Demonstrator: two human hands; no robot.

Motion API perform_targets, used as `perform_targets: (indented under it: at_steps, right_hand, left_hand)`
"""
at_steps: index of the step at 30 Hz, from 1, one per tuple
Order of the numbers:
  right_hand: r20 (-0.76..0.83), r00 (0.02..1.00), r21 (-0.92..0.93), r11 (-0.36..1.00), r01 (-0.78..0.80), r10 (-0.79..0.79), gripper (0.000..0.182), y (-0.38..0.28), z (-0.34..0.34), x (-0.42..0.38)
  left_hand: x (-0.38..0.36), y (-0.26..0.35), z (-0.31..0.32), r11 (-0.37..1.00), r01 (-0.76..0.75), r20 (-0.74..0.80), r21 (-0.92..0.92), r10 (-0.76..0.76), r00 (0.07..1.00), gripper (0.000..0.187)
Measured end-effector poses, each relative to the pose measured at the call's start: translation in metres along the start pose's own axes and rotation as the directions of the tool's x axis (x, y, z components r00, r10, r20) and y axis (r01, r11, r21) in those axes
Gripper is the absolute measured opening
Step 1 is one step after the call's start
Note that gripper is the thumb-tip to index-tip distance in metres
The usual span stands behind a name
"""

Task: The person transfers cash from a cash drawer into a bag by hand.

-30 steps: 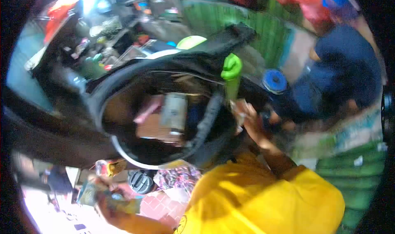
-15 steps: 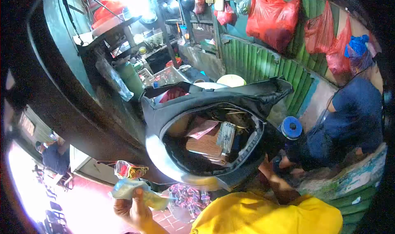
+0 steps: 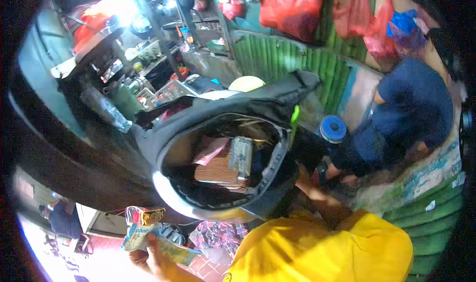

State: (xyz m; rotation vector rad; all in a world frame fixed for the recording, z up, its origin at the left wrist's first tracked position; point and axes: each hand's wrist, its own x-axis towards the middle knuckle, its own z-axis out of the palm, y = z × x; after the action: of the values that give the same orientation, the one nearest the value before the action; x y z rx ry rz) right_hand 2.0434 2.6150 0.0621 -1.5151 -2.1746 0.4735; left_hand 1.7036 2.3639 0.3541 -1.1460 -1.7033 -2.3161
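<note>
At the lower left, my left hand [image 3: 154, 263] is closed on banknotes [image 3: 171, 250], bluish and yellowish, with printed zeros showing on one end. An unzipped black bag [image 3: 148, 148] fills the middle, its opening facing me. Inside lie a brown, ridged wallet-like item [image 3: 215, 175], a bundle of grey banknotes [image 3: 240, 155] and a pink paper [image 3: 212, 150]. My right hand [image 3: 303, 179] is at the bag's right side, its fingers mostly hidden in shadow, so its grip cannot be made out.
A person in dark clothes [image 3: 414, 101] bends at the right, near a blue-lidded container [image 3: 332, 129]. Red plastic bags [image 3: 290, 12] hang on the green corrugated wall [image 3: 277, 59]. A cluttered kitchen area lies behind the bag. Another person [image 3: 64, 217] is at the far left.
The view has shifted, so the bag and background sit further left and higher. The banknotes in my left hand have turned and spread, now showing printed digits.
</note>
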Motion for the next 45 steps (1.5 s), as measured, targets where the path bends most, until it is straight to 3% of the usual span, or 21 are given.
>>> perform_targets:
  at_steps: [4, 7, 10, 11, 12, 13, 15, 16, 18, 21, 22, 23, 26, 28, 32, 33, 36, 38, 41, 42, 45]
  right_hand:
    - [-0.003, 1.000, 0.107, 0.994, -0.001, 0.001, 0.063, 0.008, 0.015, -0.004]
    - [0.006, 0.999, 0.174, 0.984, -0.036, 0.036, 0.061, 0.020, 0.030, -0.008]
    - [-0.015, 0.998, 0.188, 0.981, -0.056, 0.060, 0.060, 0.069, 0.055, -0.005]
    - [-0.070, 0.997, 0.120, 0.992, 0.024, -0.016, 0.059, 0.097, 0.067, -0.001]
    - [-0.255, 0.876, -0.408, 0.867, 0.285, -0.408, 0.045, 0.107, 0.078, 0.012]
    - [-0.436, 0.882, 0.020, 0.978, 0.207, -0.178, 0.038, 0.067, 0.046, 0.021]
    - [-0.383, 0.901, 0.541, 0.840, 0.042, 0.202, 0.026, -0.006, -0.053, 0.023]
    - [-0.284, 0.914, 0.608, 0.791, -0.063, 0.291, 0.021, -0.031, -0.091, 0.028]
    - [-0.573, 0.801, 0.559, 0.798, 0.227, 0.174, 0.013, -0.068, -0.134, 0.034]
    - [-0.598, 0.798, 0.619, 0.678, 0.397, 0.079, 0.010, -0.141, -0.208, 0.023]
    - [-0.609, 0.792, 0.619, 0.646, 0.446, 0.037, 0.009, -0.159, -0.222, 0.019]
    - [-0.583, 0.812, 0.628, 0.629, 0.458, -0.009, 0.009, -0.175, -0.235, 0.015]
    - [-0.661, 0.737, 0.507, 0.640, 0.578, -0.142, 0.009, -0.204, -0.249, 0.010]
    - [-0.668, 0.723, 0.470, 0.655, 0.592, -0.174, 0.010, -0.211, -0.256, 0.007]
    - [-0.585, 0.804, 0.550, 0.677, 0.490, -0.107, 0.008, -0.213, -0.262, 0.015]
    - [-0.512, 0.849, 0.571, 0.686, 0.451, -0.132, 0.009, -0.208, -0.262, 0.018]
    - [-0.373, 0.919, 0.628, 0.693, 0.353, -0.131, 0.016, -0.207, -0.253, 0.023]
    - [-0.359, 0.917, 0.731, 0.559, 0.390, -0.171, 0.022, -0.199, -0.236, 0.033]
    - [-0.283, 0.947, 0.748, 0.583, 0.317, -0.151, 0.023, -0.193, -0.243, 0.036]
    - [-0.259, 0.957, 0.783, 0.551, 0.289, -0.134, 0.023, -0.194, -0.247, 0.034]
    - [-0.282, 0.944, 0.792, 0.513, 0.331, -0.173, 0.023, -0.193, -0.255, 0.031]
  left_hand:
    - [-0.002, 0.008, -0.004, 0.941, 0.293, 0.208, -0.170, -0.256, 0.944, 0.041]
    - [0.001, -0.015, -0.020, 0.975, 0.033, 0.423, -0.218, 0.064, 0.904, 0.043]
    - [0.011, -0.023, -0.052, 0.868, 0.306, 0.092, -0.391, -0.293, 0.952, 0.045]
    - [0.010, -0.020, -0.060, 0.858, 0.277, 0.150, -0.433, -0.235, 0.961, 0.043]
    - [0.008, -0.014, -0.065, 0.841, 0.254, 0.206, -0.477, -0.174, 0.963, 0.041]
    - [0.015, -0.020, -0.076, 0.849, 0.276, 0.245, -0.452, -0.179, 0.953, 0.037]
    - [0.022, -0.035, -0.087, 0.924, 0.240, 0.136, -0.297, -0.208, 0.969, 0.033]
    - [0.028, -0.043, -0.083, 0.962, 0.204, 0.092, -0.179, -0.190, 0.977, 0.032]
    - [0.044, -0.043, -0.053, 1.000, 0.029, 0.106, 0.011, -0.030, 0.994, 0.029]
    - [0.045, 0.013, 0.031, 0.945, -0.232, 0.212, 0.229, 0.184, 0.960, 0.031]
    - [0.046, 0.022, 0.039, 0.930, -0.233, 0.251, 0.285, 0.162, 0.954, 0.033]
    - [0.050, 0.017, 0.041, 0.858, -0.387, 0.293, 0.336, 0.296, 0.909, 0.034]
    - [0.049, 0.026, 0.046, 0.922, -0.288, 0.280, 0.258, 0.214, 0.936, 0.040]
    - [0.050, 0.036, 0.042, 0.988, -0.072, 0.291, 0.135, 0.030, 0.956, 0.044]
    - [0.052, 0.027, 0.035, 0.989, -0.112, 0.280, 0.092, 0.082, 0.956, 0.026]
    - [0.053, 0.025, 0.034, 0.966, -0.231, 0.345, 0.115, 0.179, 0.921, 0.023]
    - [0.046, 0.037, 0.045, 0.953, -0.264, 0.409, 0.147, 0.184, 0.894, 0.023]
    - [0.042, 0.035, 0.053, 0.914, -0.383, 0.473, 0.133, 0.281, 0.835, 0.024]
    - [0.027, 0.060, 0.078, 0.747, -0.656, 0.657, 0.109, 0.441, 0.611, 0.027]
    - [0.020, 0.069, 0.084, 0.775, -0.624, 0.674, 0.105, 0.406, 0.618, 0.025]
    - [0.019, 0.097, 0.112, 0.678, -0.735, 0.732, -0.006, 0.504, 0.458, 0.027]
